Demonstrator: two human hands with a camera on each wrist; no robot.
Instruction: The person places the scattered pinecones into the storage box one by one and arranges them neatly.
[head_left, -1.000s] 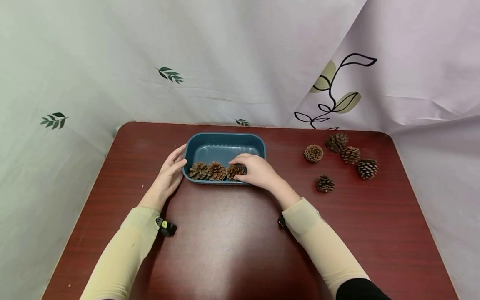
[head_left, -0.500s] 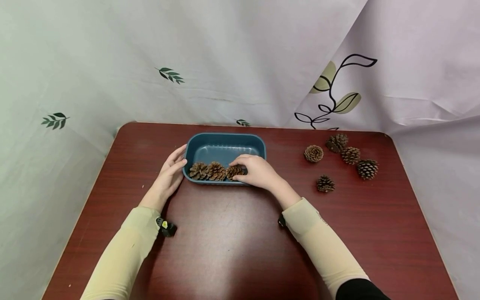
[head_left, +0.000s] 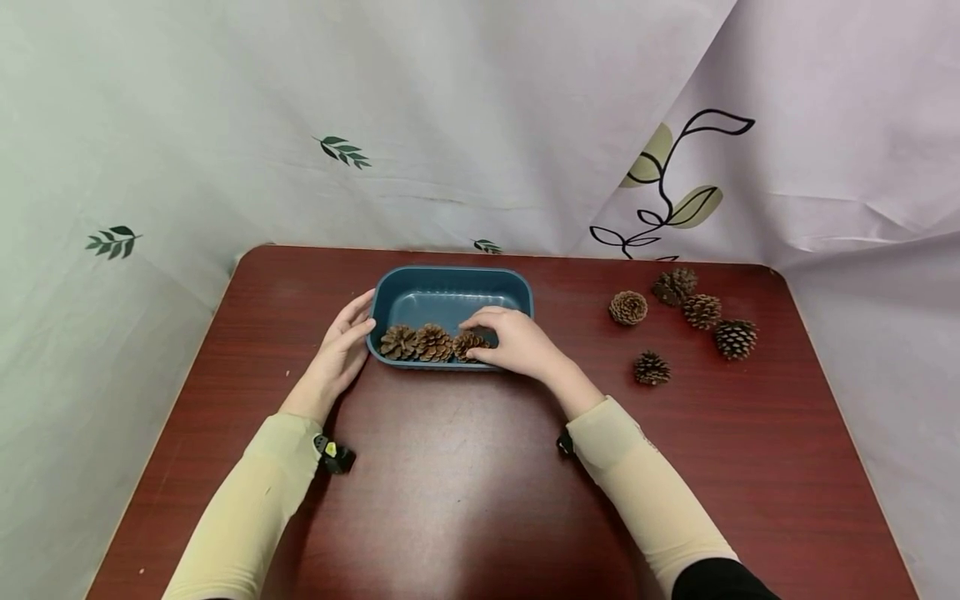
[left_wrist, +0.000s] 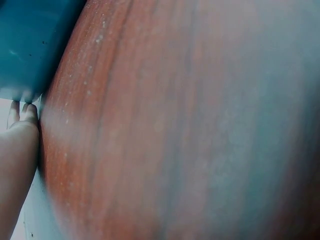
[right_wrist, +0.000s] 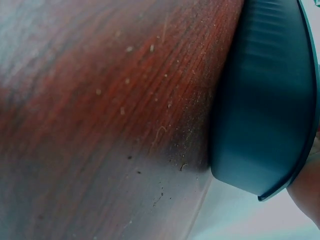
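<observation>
A dark blue rectangular bin [head_left: 450,270] sits near the back of the table. Along its near wall lie three brown pine cones in a row: a left cone [head_left: 398,342], a middle cone [head_left: 433,342] and a right cone [head_left: 467,343]. My right hand [head_left: 517,342] reaches over the near right rim and holds the right cone between thumb and fingers. Against the bin's left end rests my left hand [head_left: 339,354], fingers extended along the outside and thumb at the rim. In the left wrist view, its fingertips touch the bin's wall [left_wrist: 35,50]. The right wrist view shows the bin's outer side [right_wrist: 265,110], hiding the cones.
Several more pine cones lie on the red-brown table [head_left: 420,483] to the right: a round cone [head_left: 627,308], a near cone [head_left: 651,367], and a loose cluster including a far-right cone [head_left: 735,338]. A pale curtain [head_left: 450,125] with leaf prints hangs behind the table.
</observation>
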